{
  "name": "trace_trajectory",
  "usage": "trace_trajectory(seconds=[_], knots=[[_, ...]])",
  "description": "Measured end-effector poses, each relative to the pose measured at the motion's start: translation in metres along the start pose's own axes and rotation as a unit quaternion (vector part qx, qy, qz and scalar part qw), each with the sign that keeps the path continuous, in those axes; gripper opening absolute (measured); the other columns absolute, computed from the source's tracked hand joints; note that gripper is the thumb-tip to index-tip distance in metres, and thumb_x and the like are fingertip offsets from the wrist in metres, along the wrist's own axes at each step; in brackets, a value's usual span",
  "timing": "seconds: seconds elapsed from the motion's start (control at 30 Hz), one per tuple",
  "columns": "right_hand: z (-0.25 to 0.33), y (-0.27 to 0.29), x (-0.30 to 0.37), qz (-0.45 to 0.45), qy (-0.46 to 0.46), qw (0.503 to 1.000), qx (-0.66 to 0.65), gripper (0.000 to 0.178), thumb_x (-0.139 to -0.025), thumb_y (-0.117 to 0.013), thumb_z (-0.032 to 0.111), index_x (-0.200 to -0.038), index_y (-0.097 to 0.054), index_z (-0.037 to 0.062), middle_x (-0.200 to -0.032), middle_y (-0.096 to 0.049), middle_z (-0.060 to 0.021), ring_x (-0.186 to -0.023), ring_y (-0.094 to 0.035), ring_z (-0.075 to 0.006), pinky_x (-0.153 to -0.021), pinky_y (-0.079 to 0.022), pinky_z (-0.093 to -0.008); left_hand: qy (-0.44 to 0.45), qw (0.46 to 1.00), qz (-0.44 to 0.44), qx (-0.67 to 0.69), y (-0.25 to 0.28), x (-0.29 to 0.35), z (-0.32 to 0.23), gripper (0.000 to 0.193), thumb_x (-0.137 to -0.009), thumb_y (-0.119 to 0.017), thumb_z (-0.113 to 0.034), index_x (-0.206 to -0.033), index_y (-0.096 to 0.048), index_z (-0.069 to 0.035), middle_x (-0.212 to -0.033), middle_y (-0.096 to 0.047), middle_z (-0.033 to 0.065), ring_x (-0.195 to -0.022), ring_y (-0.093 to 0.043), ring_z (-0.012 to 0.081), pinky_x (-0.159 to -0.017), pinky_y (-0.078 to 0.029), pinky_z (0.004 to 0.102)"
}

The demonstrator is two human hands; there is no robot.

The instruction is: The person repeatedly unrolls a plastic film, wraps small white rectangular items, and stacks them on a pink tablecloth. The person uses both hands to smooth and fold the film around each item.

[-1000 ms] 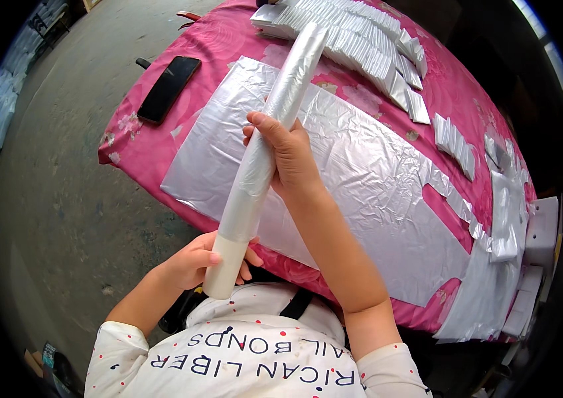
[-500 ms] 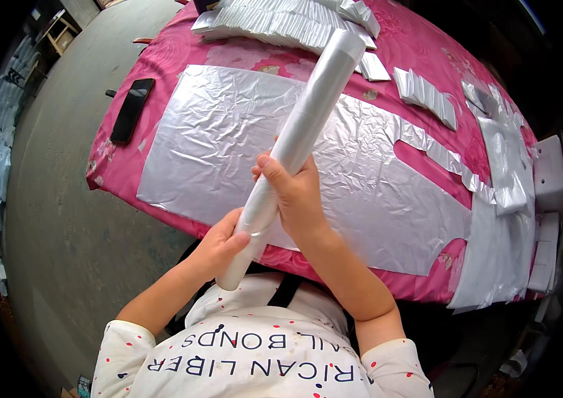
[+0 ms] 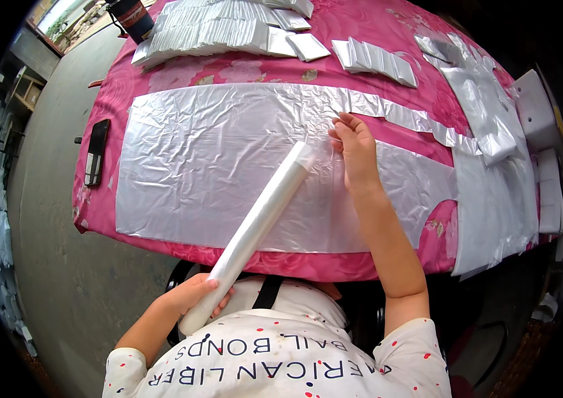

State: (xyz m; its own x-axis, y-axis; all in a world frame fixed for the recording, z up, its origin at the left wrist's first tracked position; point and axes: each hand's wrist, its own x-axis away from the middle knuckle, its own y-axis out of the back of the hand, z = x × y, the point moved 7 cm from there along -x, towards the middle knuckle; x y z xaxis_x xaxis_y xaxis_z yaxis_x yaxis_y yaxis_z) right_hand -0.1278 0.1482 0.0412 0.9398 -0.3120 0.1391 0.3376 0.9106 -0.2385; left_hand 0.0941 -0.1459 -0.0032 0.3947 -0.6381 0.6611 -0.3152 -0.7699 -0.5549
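Note:
A long roll of clear plastic film point(image 3: 258, 222) slants across in front of me, its far end over the table. My left hand point(image 3: 200, 294) is wrapped round its near end, close to my lap. Beyond the roll's far end, my right hand point(image 3: 355, 142) has its fingertips pinched together. Thin clear film at that end appears to run to these fingers, though its edge is hard to see. Under both lies a large wrinkled silvery plastic sheet point(image 3: 182, 152), flat on the table, with a cut-out and a long strip on its right side.
The table wears a pink flowered cloth point(image 3: 228, 71). Stacks of folded white packets point(image 3: 205, 36) stand at the back, with a smaller row point(image 3: 377, 61) to their right. A phone point(image 3: 97, 152) lies left, a dark cup point(image 3: 130, 18) behind it. Plastic bags point(image 3: 490, 205) and white boxes point(image 3: 539, 109) are right.
My right hand has let go of the roll's middle and moved right, beyond its far end. The roll has come lower and nearer, my left hand still on it. The view has shifted.

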Motion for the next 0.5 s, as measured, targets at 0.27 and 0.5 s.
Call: trace_trajectory(seconds=[0.27,0.5], knots=[[-0.004,-0.014,0.010,0.233,-0.119,0.951,0.165,0.023,-0.086,-0.057,0.026,-0.092,-0.064,0.0046,-0.082,-0.062,-0.0005,-0.057,-0.047,-0.0032,-0.054,-0.040,-0.0191,-0.008,0.999,-0.006,0.030,-0.003,0.001,0.003,0.051,-0.080,-0.063,-0.046,-0.103,-0.056,-0.002,-0.074,-0.057,0.0040,-0.062,-0.055,0.0108,-0.056,-0.047,0.0232],[-0.012,-0.033,0.023,0.334,-0.139,0.909,0.206,0.015,-0.086,-0.058,0.016,-0.087,-0.063,0.0022,-0.066,-0.056,0.0015,-0.054,-0.047,-0.0036,-0.050,-0.039,-0.0197,0.016,0.999,-0.046,-0.010,0.003,0.005,0.006,0.050,-0.081,-0.062,-0.044,-0.105,-0.054,-0.001,-0.076,-0.058,0.0040,-0.065,-0.056,0.0107,-0.061,-0.048,0.0239]])
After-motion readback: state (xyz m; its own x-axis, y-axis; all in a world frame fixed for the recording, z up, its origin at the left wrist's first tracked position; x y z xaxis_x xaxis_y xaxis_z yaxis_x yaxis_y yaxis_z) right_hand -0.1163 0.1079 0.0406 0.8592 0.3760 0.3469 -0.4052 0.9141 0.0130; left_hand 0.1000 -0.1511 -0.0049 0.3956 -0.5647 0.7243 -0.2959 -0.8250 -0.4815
